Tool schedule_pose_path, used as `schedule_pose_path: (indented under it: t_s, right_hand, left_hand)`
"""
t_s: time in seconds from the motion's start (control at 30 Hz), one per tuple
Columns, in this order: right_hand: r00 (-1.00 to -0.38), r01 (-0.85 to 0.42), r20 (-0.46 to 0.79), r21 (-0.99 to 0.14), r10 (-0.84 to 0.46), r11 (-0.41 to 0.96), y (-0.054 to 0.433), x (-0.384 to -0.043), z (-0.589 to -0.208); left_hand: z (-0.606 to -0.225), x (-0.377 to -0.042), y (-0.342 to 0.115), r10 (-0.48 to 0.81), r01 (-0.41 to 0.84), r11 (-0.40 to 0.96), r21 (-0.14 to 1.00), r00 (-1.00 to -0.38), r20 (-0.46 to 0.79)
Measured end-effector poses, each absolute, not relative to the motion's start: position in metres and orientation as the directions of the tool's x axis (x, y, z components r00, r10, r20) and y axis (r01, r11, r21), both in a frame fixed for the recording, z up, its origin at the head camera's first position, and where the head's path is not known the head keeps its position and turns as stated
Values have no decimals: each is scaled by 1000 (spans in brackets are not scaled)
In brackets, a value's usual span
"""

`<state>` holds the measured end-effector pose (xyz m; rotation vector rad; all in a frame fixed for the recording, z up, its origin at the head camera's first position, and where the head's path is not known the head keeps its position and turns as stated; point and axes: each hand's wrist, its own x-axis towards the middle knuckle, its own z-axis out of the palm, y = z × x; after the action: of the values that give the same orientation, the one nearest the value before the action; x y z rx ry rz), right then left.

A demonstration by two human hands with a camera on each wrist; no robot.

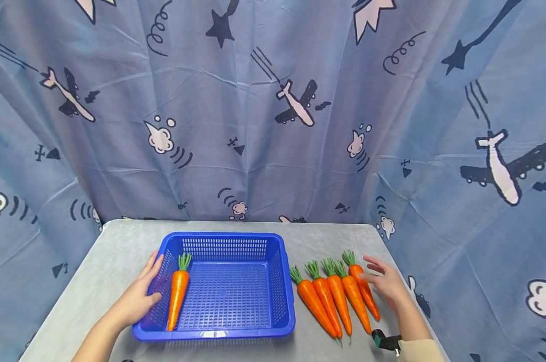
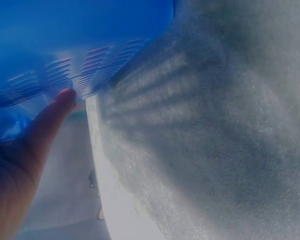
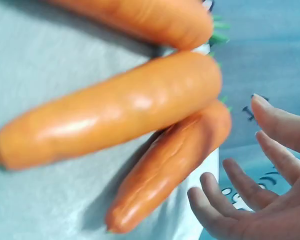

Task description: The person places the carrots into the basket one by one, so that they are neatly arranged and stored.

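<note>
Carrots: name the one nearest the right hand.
The rightmost carrot on the table, in the head view, is nearest the right hand; the other four table carrots lie to its left, and the sixth carrot lies in the blue basket.

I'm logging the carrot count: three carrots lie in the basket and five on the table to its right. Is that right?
Not quite: the head view shows only one carrot in the basket, not three. Five carrots do lie on the table to its right.
</note>
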<state>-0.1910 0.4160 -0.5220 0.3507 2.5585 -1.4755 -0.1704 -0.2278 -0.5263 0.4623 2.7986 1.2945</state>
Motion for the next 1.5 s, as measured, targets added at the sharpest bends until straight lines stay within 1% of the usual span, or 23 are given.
schedule_pose_path:
  t_s: [0.27,0.5,0.73,0.93,1.07,1.2,1.33,1.5]
  right_hand:
    - [-941,321,-329,-790,80,522,427,-197,-537]
    - [-941,305,-333,-772,54,557,425,-200,-541]
    - [-942,298,-333,-788,35,539,420,-203,-540]
    - [-950,284,-309,-774,54,566,422,-202,-539]
    - [-948,303,-304,-781,92,546,425,-198,-534]
    - [-954,296,-271,-794,128,530,427,-194,-523]
    - [-963,269,-239,-824,125,498,425,-192,-513]
    - [-978,207,-196,-860,74,466,410,-191,-503]
  left_hand:
    - [-527,-170,-227,271,264,611,746,-955,116]
    - [-524,-169,-226,270,267,608,748,-955,121]
    - [-523,-168,-227,269,259,607,751,-957,113]
    - [-522,-168,-227,268,248,598,762,-958,101]
    - [-522,-168,-226,270,246,597,764,-958,98]
    - [-523,-167,-227,268,247,598,763,-958,100]
    - [-523,-167,-227,267,251,592,766,-958,107]
    - [-522,-168,-227,270,258,593,763,-956,115]
